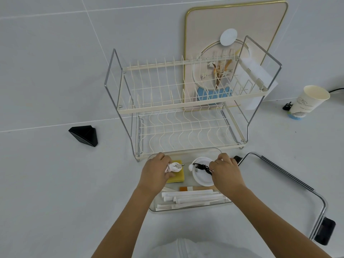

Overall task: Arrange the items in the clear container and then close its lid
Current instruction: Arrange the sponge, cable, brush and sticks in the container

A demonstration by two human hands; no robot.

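Both my hands are over the clear container (186,208): my left hand (155,173) grips a white cord (174,167), my right hand (226,174) pinches a black cord (202,167)

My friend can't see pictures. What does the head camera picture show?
Two hands reach into a clear container: the left hand holds a white cable above a yellow sponge, the right hand a black cable above a white dish. A dish rack stands behind.

Yellow sponge (177,175), white cable (173,167), black cable (203,167), cream rack (186,107).
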